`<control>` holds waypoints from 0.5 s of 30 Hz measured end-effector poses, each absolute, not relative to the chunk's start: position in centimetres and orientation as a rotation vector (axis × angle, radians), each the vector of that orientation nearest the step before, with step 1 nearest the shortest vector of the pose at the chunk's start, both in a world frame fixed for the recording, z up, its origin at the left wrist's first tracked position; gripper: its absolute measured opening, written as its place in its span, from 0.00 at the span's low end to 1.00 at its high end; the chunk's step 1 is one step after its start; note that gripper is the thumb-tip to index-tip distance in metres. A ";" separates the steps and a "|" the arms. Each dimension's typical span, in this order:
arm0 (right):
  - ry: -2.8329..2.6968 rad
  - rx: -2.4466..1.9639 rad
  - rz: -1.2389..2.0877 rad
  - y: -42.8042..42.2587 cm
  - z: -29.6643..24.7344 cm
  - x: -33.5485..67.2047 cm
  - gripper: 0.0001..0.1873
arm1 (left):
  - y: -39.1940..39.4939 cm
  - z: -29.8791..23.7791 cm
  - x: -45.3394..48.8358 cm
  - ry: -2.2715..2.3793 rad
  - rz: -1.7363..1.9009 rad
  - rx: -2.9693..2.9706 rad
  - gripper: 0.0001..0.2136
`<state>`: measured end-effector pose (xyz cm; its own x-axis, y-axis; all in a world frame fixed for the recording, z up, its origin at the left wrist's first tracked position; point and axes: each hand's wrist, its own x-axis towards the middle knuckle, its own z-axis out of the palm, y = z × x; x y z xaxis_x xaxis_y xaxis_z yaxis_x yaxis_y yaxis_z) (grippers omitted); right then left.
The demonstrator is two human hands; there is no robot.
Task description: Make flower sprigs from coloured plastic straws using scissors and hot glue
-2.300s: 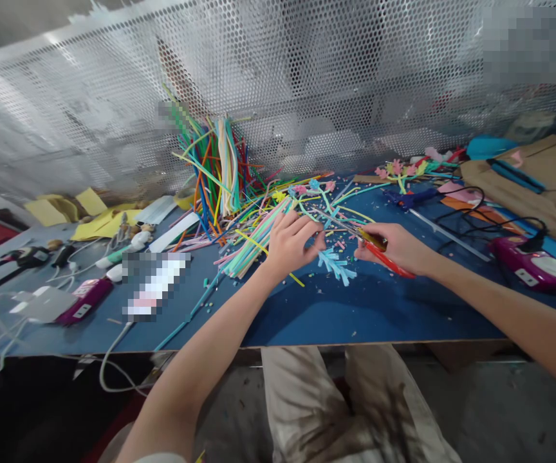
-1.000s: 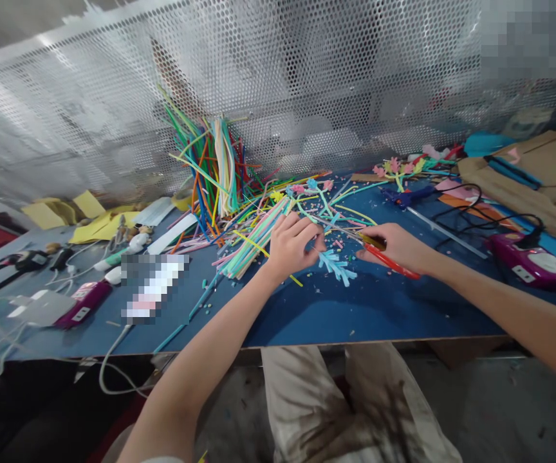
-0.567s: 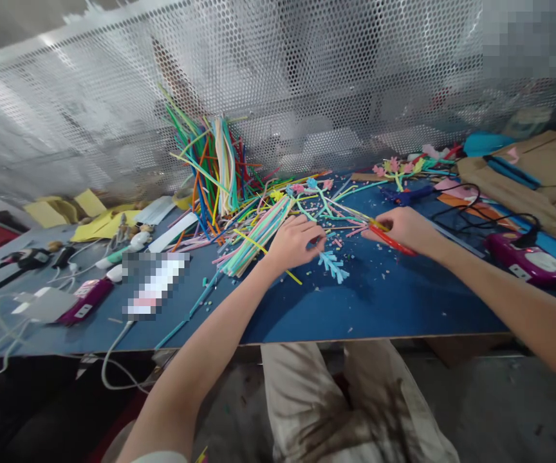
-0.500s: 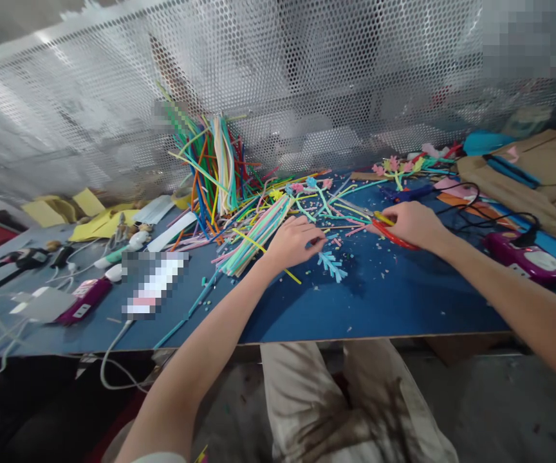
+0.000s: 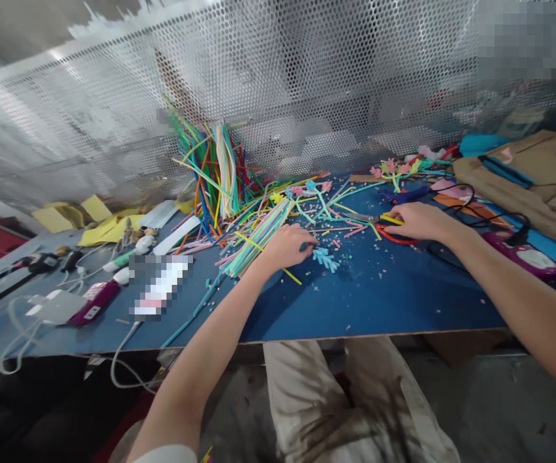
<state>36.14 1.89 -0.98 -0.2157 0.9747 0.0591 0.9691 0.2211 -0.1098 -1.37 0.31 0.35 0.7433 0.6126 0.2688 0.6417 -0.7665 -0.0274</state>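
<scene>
my left hand (image 5: 288,245) sits just left of frame centre, fingers curled down on the table, fingertips touching the light blue straw piece (image 5: 325,258) that lies flat just to its right; i cannot tell whether the fingers pinch it or only press on it. my right hand (image 5: 419,221) is right of centre, closed around the red-handled scissors (image 5: 390,230), whose blades point left toward the loose straws and rest low on the surface. the two hands are well apart, with the blue straw piece between them, nearer the left one.

all of this lies on the blue table (image 5: 365,302), which is speckled with small cut bits. behind my left hand, toward the upper middle, a heap of coloured straws (image 5: 220,173) leans against the perforated metal screen (image 5: 307,83). at the right edge a purple device (image 5: 529,257) with a black cable lies beside my right forearm.
</scene>
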 end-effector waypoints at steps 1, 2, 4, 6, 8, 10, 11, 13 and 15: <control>-2.367 -1.826 0.085 1.8 -1.0 36.1 0.25 | 0.4 0.6 -1.5 -1.070 -0.382 -2.798 0.12; -2.361 -1.761 0.082 1.7 -1.0 36.0 0.24 | 0.5 0.9 -1.8 -1.138 -0.420 -2.752 0.13; -2.292 -1.662 0.044 1.3 -0.6 35.4 0.20 | 0.8 1.7 -2.6 -1.318 -0.583 -2.589 0.12; -2.168 -1.590 0.022 0.8 0.1 34.4 0.16 | 1.1 2.6 -3.6 -1.489 -0.731 -2.375 0.11; -2.059 -1.510 0.038 0.2 0.8 33.3 0.13 | 1.4 3.3 -4.5 -1.613 -0.816 -2.177 0.12; -2.015 -1.438 0.057 -0.3 1.3 32.4 0.13 | 1.5 3.5 -5.1 -1.694 -0.853 -2.047 0.12; -2.014 -1.411 0.064 -0.5 1.4 32.0 0.13 | 1.6 3.5 -5.3 -1.722 -0.851 -2.013 0.12; -2.029 -1.382 0.077 -0.7 1.3 31.7 0.13 | 1.8 3.1 -5.3 -1.763 -0.815 -1.998 0.12; -2.049 -1.365 0.104 -0.8 1.0 31.7 0.14 | 2.0 2.6 -5.0 -1.793 -0.764 -2.026 0.12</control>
<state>31.72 -0.79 1.03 -0.2330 0.8460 0.4796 0.7931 0.4507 -0.4097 -5.04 1.97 2.63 0.0643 0.8062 0.5881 0.9826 -0.1541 0.1037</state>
